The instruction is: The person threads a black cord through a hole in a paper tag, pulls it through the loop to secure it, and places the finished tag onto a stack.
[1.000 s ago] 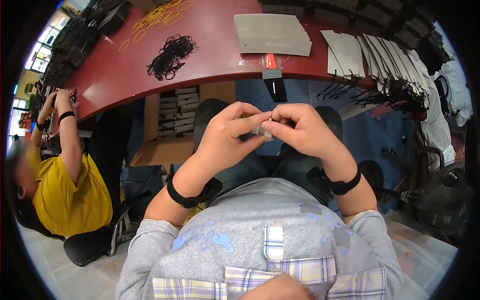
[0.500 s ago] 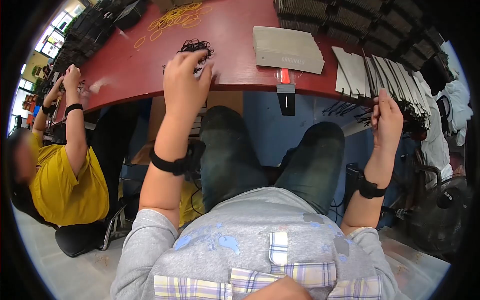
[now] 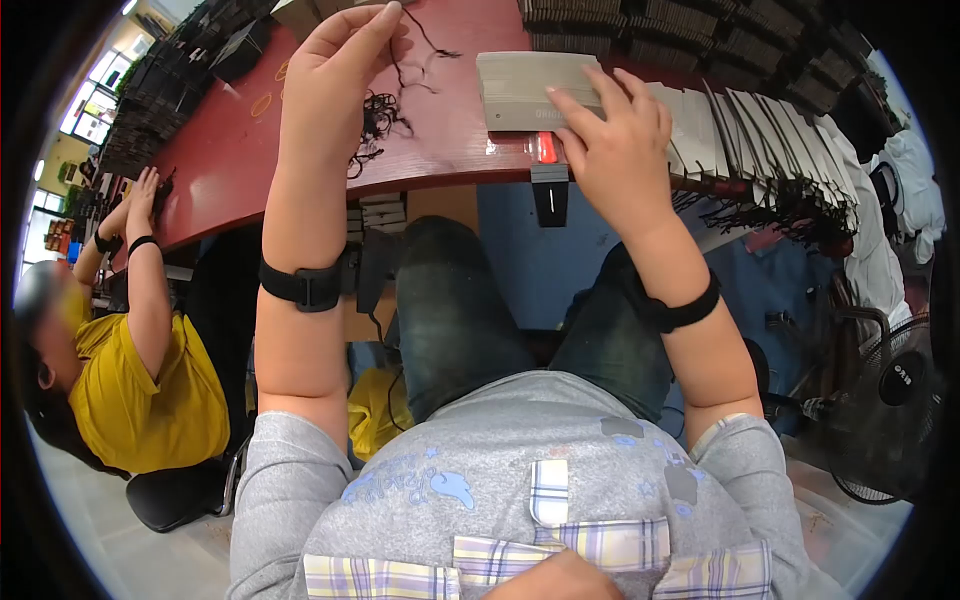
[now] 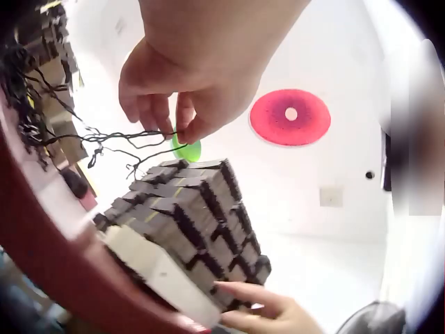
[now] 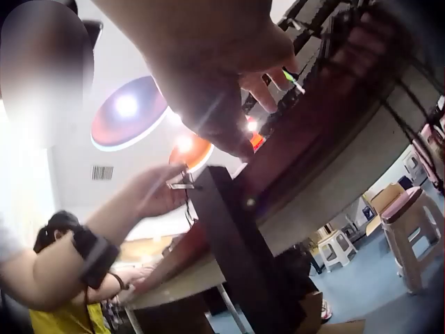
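My left hand point(image 3: 335, 65) is raised over the table, pinching a black cord point(image 3: 428, 35) between thumb and fingertips. In the left wrist view, thin looped strands point(image 4: 104, 136) trail from that pinch toward a tangle of black cords point(image 4: 28, 118). Part of the cord pile point(image 3: 380, 120) lies just right of my left forearm. My right hand point(image 3: 625, 150) reaches over a stack of grey printed cards point(image 3: 530, 85), its fingers spread and fingertips at the stack's right side. Both hands wear black wrist straps.
Grey cards with black cords point(image 3: 770, 130) lie fanned along the table's right edge. Dark bundles point(image 3: 690, 50) are piled at the back. A black strip point(image 3: 550, 195) hangs off the front edge below the card stack. A person in yellow point(image 3: 150, 400) works at left.
Both hands were together above the lap, then parted. The left went to the cord pile and rose with a cord; the right went to the fanned cards, then left to the stack.
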{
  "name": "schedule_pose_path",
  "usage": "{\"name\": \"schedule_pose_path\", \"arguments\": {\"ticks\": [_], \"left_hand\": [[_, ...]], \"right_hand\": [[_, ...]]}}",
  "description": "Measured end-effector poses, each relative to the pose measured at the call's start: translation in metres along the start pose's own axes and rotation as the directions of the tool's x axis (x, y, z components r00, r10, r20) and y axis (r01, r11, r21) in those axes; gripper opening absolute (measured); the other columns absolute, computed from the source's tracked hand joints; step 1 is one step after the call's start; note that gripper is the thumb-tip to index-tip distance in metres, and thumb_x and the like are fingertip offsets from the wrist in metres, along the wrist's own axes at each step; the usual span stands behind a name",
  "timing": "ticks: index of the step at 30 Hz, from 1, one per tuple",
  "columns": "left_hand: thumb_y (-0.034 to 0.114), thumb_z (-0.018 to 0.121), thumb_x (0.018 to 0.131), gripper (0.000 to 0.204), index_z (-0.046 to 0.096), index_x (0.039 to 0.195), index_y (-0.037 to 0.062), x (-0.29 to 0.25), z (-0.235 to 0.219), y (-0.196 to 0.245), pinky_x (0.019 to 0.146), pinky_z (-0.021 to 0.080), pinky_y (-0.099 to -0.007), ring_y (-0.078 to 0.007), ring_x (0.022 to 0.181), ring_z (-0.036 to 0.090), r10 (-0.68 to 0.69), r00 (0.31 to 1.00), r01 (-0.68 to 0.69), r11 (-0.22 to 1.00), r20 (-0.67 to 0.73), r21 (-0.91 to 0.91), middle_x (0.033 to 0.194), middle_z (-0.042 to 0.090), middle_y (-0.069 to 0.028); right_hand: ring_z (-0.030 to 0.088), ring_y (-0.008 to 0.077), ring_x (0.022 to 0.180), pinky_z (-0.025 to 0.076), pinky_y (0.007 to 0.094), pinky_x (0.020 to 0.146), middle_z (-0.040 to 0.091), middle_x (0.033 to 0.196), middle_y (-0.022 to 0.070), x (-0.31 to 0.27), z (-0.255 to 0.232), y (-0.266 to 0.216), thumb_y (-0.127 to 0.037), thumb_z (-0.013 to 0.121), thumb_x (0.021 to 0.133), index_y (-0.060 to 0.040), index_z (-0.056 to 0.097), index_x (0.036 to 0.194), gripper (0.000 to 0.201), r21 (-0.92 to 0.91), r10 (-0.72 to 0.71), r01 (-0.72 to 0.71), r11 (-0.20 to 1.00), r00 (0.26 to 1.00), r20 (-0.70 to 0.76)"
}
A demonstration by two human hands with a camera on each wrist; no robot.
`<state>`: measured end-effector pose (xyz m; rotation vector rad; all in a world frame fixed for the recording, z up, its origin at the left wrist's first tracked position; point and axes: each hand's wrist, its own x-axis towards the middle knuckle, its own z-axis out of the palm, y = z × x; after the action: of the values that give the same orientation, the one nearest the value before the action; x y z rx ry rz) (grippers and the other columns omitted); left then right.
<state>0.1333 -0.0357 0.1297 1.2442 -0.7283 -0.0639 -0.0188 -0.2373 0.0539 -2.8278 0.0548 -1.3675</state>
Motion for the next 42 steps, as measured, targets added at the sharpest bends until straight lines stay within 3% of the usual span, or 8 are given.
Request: {"name": "schedule_pose_path", "arguments": {"ticks": [14, 17, 22, 25, 26, 30, 34, 42], "left_hand": [[0.026, 0.067, 0.088, 0.023, 0.062, 0.082, 0.0038, -0.022, 0.012, -0.009, 0.059, 0.045, -0.023, -0.0114, 0.07, 0.056, -0.223, 0.972, 0.225, 0.974, -0.073, 0.016, 0.08, 0.059, -0.0027], [0.026, 0.064, 0.09, 0.026, 0.063, 0.086, 0.0007, -0.032, 0.021, 0.001, 0.069, 0.051, -0.0268, -0.0177, 0.087, 0.063, -0.221, 0.97, 0.218, 0.975, -0.099, -0.041, 0.094, 0.065, -0.01], [0.019, 0.047, 0.095, 0.032, 0.064, 0.097, -0.0075, -0.049, 0.007, 0.014, 0.088, 0.051, -0.0363, -0.0266, 0.108, 0.062, -0.282, 0.898, 0.401, 0.839, 0.337, -0.367, 0.113, 0.064, -0.0176], [0.018, 0.043, 0.09, 0.041, 0.057, 0.115, -0.0115, -0.066, 0.01, 0.017, 0.093, 0.048, -0.0423, -0.0314, 0.107, 0.061, -0.092, 0.895, 0.176, 0.972, 0.436, -0.157, 0.116, 0.062, -0.0197], [0.005, 0.045, 0.081, 0.037, 0.061, 0.111, -0.0095, -0.074, 0.017, 0.028, 0.089, 0.05, -0.0396, -0.0314, 0.102, 0.063, -0.117, 0.92, 0.048, 0.981, 0.374, 0.188, 0.111, 0.065, -0.0187], [-0.015, 0.05, 0.074, 0.031, 0.068, 0.094, 0.0008, -0.095, 0.039, 0.04, 0.074, 0.053, -0.0331, -0.0274, 0.085, 0.067, 0.02, 0.824, -0.483, 0.55, 0.567, 0.681, 0.095, 0.068, -0.0133], [0.0, 0.072, 0.071, 0.013, 0.068, 0.084, 0.0015, -0.105, 0.049, 0.019, 0.06, 0.052, -0.0285, -0.0223, 0.068, 0.066, 0.123, 0.802, -0.544, 0.554, 0.584, 0.63, 0.084, 0.068, -0.0088], [0.012, 0.07, 0.07, 0.011, 0.06, 0.075, 0.0075, -0.124, 0.085, -0.016, 0.052, 0.048, -0.0346, -0.0256, 0.061, 0.06, 0.026, 0.869, -0.41, 0.598, 0.495, 0.689, 0.071, 0.058, -0.0067]], "right_hand": [[0.06, 0.0188, 0.087, 0.045, 0.0329, 0.077, 0.067, 0.094, 0.0046, 0.0, -0.015, 0.002, -0.009, 0.073, 0.073, -0.0085, 0.069, 0.089, 0.016, 0.284, 0.074, -0.023, 0.958, 0.983, -0.169], [0.06, 0.014, 0.069, 0.047, 0.0273, 0.066, 0.065, 0.082, 0.0048, -0.008, -0.044, -0.018, -0.002, 0.069, 0.078, -0.004, 0.066, 0.088, 0.01, 0.746, 0.441, -0.363, 0.558, 0.891, 0.104], [0.062, 0.0118, 0.072, 0.05, 0.0261, 0.068, 0.065, 0.08, 0.0065, -0.061, -0.038, -0.022, -0.002, 0.067, 0.083, -0.0006, 0.059, 0.092, 0.012, 0.789, 0.249, -0.512, 0.339, 0.858, 0.45], [0.063, 0.0127, 0.073, 0.05, 0.0264, 0.069, 0.065, 0.08, 0.0075, -0.089, -0.018, -0.021, -0.003, 0.066, 0.084, -0.0001, 0.058, 0.091, 0.012, 0.728, 0.276, -0.661, 0.18, 0.745, 0.608], [0.063, 0.0128, 0.073, 0.05, 0.0264, 0.068, 0.065, 0.08, 0.0077, -0.094, -0.016, -0.021, -0.003, 0.066, 0.084, 0.0001, 0.057, 0.091, 0.012, 0.719, 0.272, -0.671, 0.179, 0.736, 0.619], [0.063, 0.0126, 0.072, 0.05, 0.0269, 0.067, 0.065, 0.079, 0.0085, -0.094, -0.018, -0.027, -0.004, 0.066, 0.084, 0.0005, 0.057, 0.09, 0.011, 0.704, 0.268, -0.679, 0.206, 0.731, 0.627], [0.063, 0.0126, 0.072, 0.051, 0.0271, 0.066, 0.065, 0.079, 0.0089, -0.092, -0.016, -0.029, -0.004, 0.066, 0.084, 0.0006, 0.058, 0.089, 0.011, 0.695, 0.25, -0.671, 0.256, 0.741, 0.623], [0.063, 0.014, 0.069, 0.05, 0.0273, 0.064, 0.065, 0.077, 0.009, -0.101, -0.005, -0.028, -0.008, 0.067, 0.085, 0.0009, 0.058, 0.087, 0.013, 0.727, 0.314, -0.642, 0.243, 0.761, 0.567]]}}
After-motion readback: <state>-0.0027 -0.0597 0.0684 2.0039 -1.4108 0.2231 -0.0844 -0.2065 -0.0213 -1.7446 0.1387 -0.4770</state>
